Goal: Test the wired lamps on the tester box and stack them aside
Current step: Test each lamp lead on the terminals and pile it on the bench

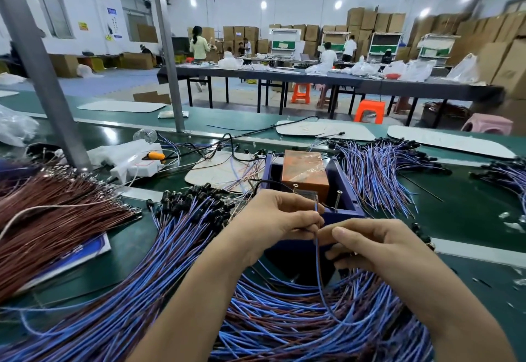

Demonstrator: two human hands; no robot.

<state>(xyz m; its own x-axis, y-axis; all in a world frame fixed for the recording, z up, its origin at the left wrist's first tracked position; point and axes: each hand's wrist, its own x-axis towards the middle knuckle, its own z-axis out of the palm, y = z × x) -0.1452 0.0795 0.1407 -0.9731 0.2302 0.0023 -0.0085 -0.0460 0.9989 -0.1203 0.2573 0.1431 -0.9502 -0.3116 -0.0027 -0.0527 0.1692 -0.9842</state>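
The left grip [284, 219] and right grip [378, 245] pinch one thin blue wire [316, 259], whose ends should press firmly on the upright screws [338, 200] of the dark blue tester box [347, 190].

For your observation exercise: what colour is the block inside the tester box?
Orange: the block sits in the dark blue tester box. The head view shows it best.

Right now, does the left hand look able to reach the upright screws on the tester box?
Probably yes. The left hand, pinching a blue wire with the right hand, sits just short of the tester box, whose screws stand uncovered right beyond its knuckles.
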